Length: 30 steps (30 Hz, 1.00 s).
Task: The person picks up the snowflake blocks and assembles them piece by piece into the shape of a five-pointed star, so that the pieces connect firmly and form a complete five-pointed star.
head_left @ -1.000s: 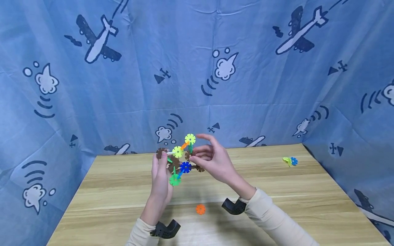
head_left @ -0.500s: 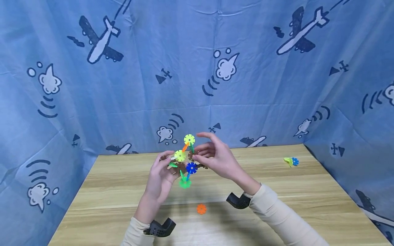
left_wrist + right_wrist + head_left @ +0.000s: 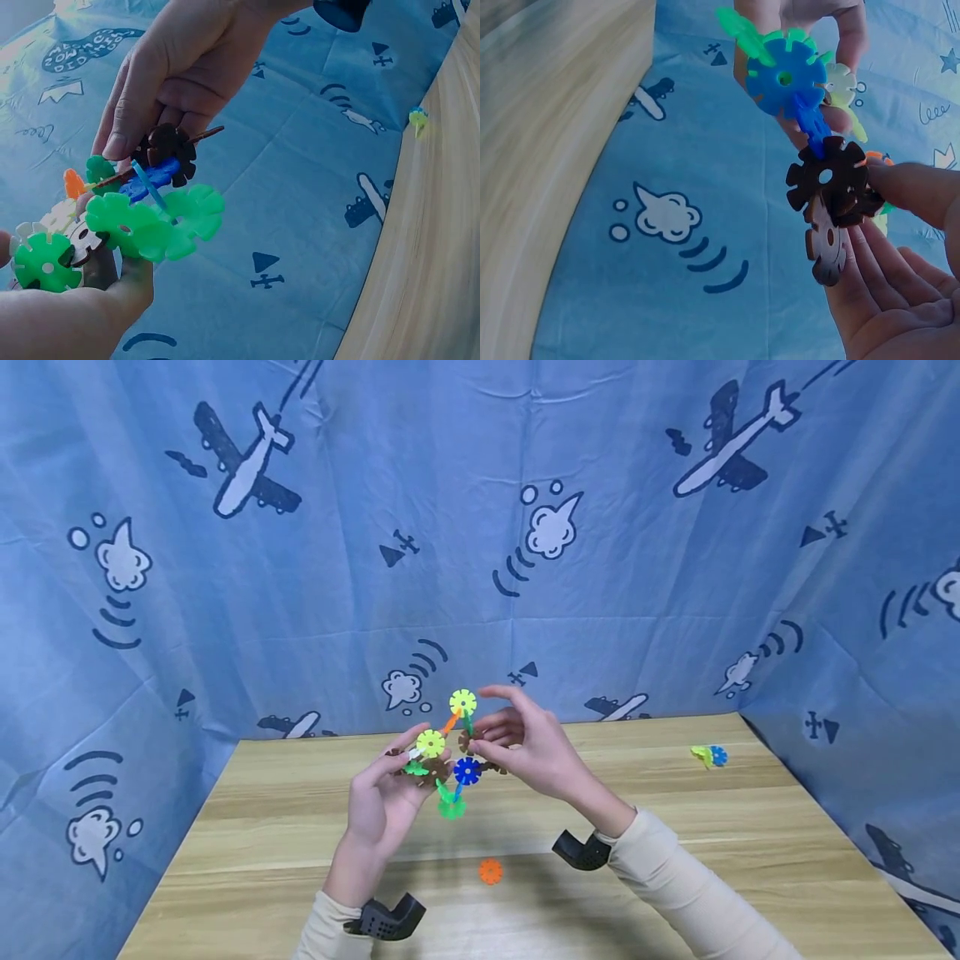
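Note:
Both hands hold up an assembly of interlocking snowflake discs, slotted plastic pieces joined edge to edge, above the table. In the head view, its dark blue disc point(image 3: 467, 771) and bright green disc point(image 3: 452, 807) hang between the hands, with a yellow-green disc point(image 3: 462, 702) on top. My left hand point(image 3: 375, 806) grips the left end, around the white and brown pieces; its fingertips are partly hidden behind them. Thumb and fingers of my right hand point(image 3: 536, 752) pinch a brown disc on the right side, index finger raised. Brown discs point(image 3: 827, 175) show below the pinch in the right wrist view.
A single orange disc point(image 3: 491, 871) lies on the wooden table point(image 3: 262, 860) near the front. Farther right lie joined yellow-green and blue discs point(image 3: 717, 756). A blue curtain point(image 3: 465, 568) with printed airplanes encloses the back and sides.
My left hand has turned, its palm now more toward the camera, and shifted its hold on the left end. The lower green and blue discs have moved right; my right hand keeps its pinch.

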{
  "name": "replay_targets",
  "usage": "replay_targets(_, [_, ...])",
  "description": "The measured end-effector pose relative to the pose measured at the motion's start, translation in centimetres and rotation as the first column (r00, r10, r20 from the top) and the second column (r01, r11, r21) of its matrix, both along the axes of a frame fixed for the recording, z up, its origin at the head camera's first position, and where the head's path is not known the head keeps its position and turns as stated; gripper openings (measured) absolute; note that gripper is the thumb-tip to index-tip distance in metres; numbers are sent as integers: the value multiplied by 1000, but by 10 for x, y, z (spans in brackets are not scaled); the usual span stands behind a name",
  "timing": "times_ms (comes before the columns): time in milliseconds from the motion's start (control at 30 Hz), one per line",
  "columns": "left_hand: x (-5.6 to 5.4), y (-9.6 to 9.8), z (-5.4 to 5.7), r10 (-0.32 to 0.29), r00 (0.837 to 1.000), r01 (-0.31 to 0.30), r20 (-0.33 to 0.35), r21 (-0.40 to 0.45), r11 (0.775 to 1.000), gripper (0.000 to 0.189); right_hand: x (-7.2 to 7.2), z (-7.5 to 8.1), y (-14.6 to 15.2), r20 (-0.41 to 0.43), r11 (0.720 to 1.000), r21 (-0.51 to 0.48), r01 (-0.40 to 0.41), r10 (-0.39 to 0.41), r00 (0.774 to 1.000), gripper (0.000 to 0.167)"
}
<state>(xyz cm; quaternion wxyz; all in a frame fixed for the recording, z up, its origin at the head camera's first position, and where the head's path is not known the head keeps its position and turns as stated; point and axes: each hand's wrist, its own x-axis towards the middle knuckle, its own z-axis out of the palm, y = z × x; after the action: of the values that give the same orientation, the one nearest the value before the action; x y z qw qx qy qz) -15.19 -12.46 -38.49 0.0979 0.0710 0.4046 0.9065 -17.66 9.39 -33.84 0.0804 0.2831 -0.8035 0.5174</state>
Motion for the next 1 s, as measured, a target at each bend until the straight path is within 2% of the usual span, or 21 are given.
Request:
replay_targets(233, [-2, -2, -3, -18, 1000, 18, 10, 39, 999, 46, 1, -3, 2, -27, 1000, 14, 2, -1, 1000, 65])
replay_targets(433, [-3, -4, -2, -73, 997, 74, -17, 42, 996, 42, 1, -4, 5, 27, 1000, 7, 17, -17, 999, 63])
replay_targets(667, [-6, -6, -2, -128, 991, 130, -46, 66, 989, 47, 1, -3, 7, 125, 998, -58, -16, 23, 992, 64])
replay_targets(1000, [-8, -6, -8, -177, 979, 189, -103, 119, 975, 48, 6, -3, 6, 146, 998, -47, -40, 46, 988, 63])
